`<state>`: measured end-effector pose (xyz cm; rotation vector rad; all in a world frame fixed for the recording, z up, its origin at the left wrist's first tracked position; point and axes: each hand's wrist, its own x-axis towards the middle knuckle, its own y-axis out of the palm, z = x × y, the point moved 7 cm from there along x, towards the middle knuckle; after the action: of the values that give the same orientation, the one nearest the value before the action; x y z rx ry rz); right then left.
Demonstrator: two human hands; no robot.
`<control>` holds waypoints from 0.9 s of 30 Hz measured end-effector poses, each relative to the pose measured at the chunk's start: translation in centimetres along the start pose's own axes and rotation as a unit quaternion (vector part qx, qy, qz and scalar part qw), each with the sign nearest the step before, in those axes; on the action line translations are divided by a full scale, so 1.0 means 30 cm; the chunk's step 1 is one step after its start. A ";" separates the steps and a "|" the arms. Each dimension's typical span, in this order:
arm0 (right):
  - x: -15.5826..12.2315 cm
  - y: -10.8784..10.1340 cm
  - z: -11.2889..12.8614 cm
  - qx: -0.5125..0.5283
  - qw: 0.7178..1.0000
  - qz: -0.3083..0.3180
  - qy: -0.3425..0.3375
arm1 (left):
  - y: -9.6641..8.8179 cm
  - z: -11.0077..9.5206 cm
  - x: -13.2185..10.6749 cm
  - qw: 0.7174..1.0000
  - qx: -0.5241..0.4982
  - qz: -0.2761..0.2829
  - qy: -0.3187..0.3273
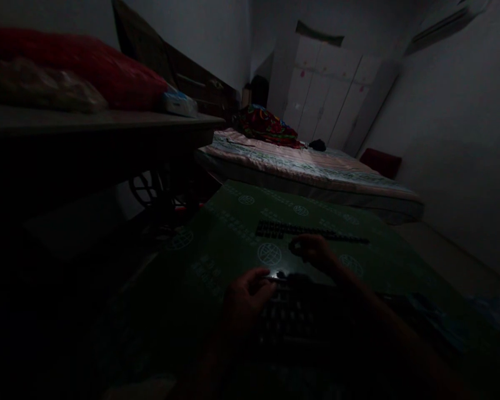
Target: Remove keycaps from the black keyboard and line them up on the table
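A dark keyboard point(289, 319) lies near me on the green table, much of it lost in shadow. My left hand point(248, 294) grips its far left corner, with the thumb on top near the keys and the fingers along the edge. Beyond it, several dark keycaps point(270, 229) are laid out in rows on the tabletop. My right hand point(314, 250) is between the keyboard and those rows, its thumb and index finger pinched together. A small dark thing seems to be at those fingertips, too dim to make out.
The green table point(225, 239) has white printed emblems. Further off is a bed point(316, 166) with a red patterned blanket point(266, 125). A ledge point(108, 119) on the left bears red bags point(79, 66) and a small box point(179, 104). Dark cloth point(433, 316) lies at the right.
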<state>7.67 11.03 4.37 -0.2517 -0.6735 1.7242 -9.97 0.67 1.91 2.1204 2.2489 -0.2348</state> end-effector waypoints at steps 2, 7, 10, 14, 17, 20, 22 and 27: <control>0.082 -0.010 -0.092 -0.005 0.999 -0.028 0.032 | -0.008 0.009 0.005 1.000 0.028 -0.007 0.003; 0.179 0.016 -0.237 -0.004 0.998 -0.035 0.056 | -0.003 0.035 0.010 0.996 0.086 0.001 0.018; 0.191 0.030 -0.268 -0.007 0.997 -0.030 0.073 | 0.000 0.045 0.008 0.995 0.095 -0.005 0.014; 0.209 0.032 -0.273 -0.010 0.997 -0.023 0.076 | 0.004 0.042 0.004 0.996 0.090 -0.004 -0.012; 0.219 0.032 -0.276 -0.008 0.997 -0.019 0.075 | 0.003 0.031 0.003 0.995 0.101 -0.005 -0.007; 0.221 0.035 -0.282 -0.007 0.997 -0.017 0.074 | 0.005 0.032 0.006 0.994 0.110 0.002 0.010; 0.220 0.035 -0.286 -0.010 0.997 -0.017 0.072 | 0.007 0.038 0.009 0.994 0.110 0.008 0.018; 0.226 0.027 -0.289 -0.026 0.997 -0.022 0.065 | 0.007 0.042 0.007 0.994 0.106 0.002 0.011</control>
<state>9.56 19.95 -1.86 -0.3786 -0.6244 1.6359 -9.88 0.72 0.61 2.2360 2.3245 -0.4729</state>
